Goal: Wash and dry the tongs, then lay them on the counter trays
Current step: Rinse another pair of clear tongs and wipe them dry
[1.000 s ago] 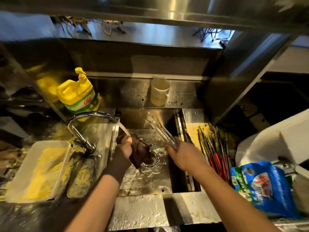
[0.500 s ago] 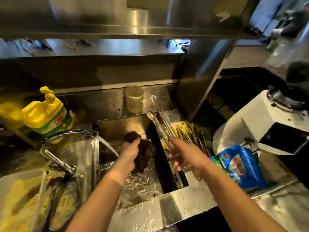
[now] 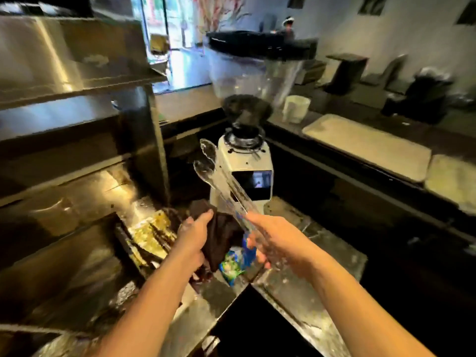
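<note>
My right hand point(image 3: 273, 240) grips clear plastic tongs point(image 3: 221, 184) by their hinge end. Their two spoon-shaped tips point up and away, in front of the coffee grinder. My left hand point(image 3: 193, 235) holds a dark brown cloth point(image 3: 221, 235) just left of the tongs' handle; whether the cloth touches the tongs I cannot tell. Two pale trays lie on the raised counter at right, a large one point(image 3: 368, 148) and another point(image 3: 453, 179) beside it. Both look bare.
A white coffee grinder point(image 3: 244, 163) with a clear hopper point(image 3: 252, 73) stands right behind the tongs. A blue bag point(image 3: 239, 258) lies under my hands. Dark utensils rest on a yellow cloth point(image 3: 149, 233) at left. A white cup point(image 3: 296, 108) stands by the trays. Steel shelves rise on the left.
My view has swung right, away from the sink and tap. Both hands lifted out of the basin, carrying the tongs and the cloth over the counter toward the grinder.
</note>
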Motion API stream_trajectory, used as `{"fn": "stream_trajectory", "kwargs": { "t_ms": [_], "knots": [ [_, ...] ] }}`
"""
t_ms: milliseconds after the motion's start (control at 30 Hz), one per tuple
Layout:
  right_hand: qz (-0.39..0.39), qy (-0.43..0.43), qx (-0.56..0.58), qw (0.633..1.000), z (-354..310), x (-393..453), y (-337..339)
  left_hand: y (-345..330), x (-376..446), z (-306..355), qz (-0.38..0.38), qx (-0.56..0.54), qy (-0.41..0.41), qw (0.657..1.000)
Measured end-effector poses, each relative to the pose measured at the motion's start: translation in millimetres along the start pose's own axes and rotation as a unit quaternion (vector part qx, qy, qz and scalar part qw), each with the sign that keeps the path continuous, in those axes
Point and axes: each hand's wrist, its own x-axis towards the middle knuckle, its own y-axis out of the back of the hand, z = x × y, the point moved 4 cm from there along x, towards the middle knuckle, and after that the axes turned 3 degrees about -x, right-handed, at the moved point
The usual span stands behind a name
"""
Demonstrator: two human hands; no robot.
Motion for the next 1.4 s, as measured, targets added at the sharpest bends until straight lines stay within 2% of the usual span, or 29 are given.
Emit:
{"fn": "stream_trajectory", "kwargs": {
  "t_ms": [200, 400, 567, 733, 833, 967, 1200, 1300, 1400],
  "knots": [
    [0.099, 0.038, -0.004, 0.994, 7, -59, 111, -132, -23, -31, -0.104, 0.061, -0.023, 0.992],
    [0.217, 0.001, 0.039, 0.975, 31, -112, 202, -241, -54, -74, -0.162, 0.100, 0.005, 0.982],
    [0.315, 0.014, 0.095, 0.944, 53, -151, 279, -322, -74, -119, -0.228, 0.150, 0.016, 0.962],
    [0.441, -0.027, 0.003, 0.897, 69, -190, 352, -386, -97, -166, -0.301, 0.185, 0.059, 0.934],
    [0.484, -0.066, -0.080, 0.869, 81, -207, 389, -410, -108, -193, -0.329, 0.208, 0.080, 0.918],
    [0.543, -0.140, -0.165, 0.811, 95, -213, 432, -427, -116, -220, -0.350, 0.240, 0.106, 0.899],
    [0.553, -0.237, -0.202, 0.773, 114, -188, 474, -432, -107, -252, -0.332, 0.252, 0.128, 0.900],
    [0.560, -0.260, -0.238, 0.750, 114, -175, 487, -434, -99, -262, -0.313, 0.246, 0.137, 0.907],
    [0.577, -0.254, -0.214, 0.746, 110, -165, 496, -438, -95, -268, -0.307, 0.234, 0.152, 0.910]
  ]
}}
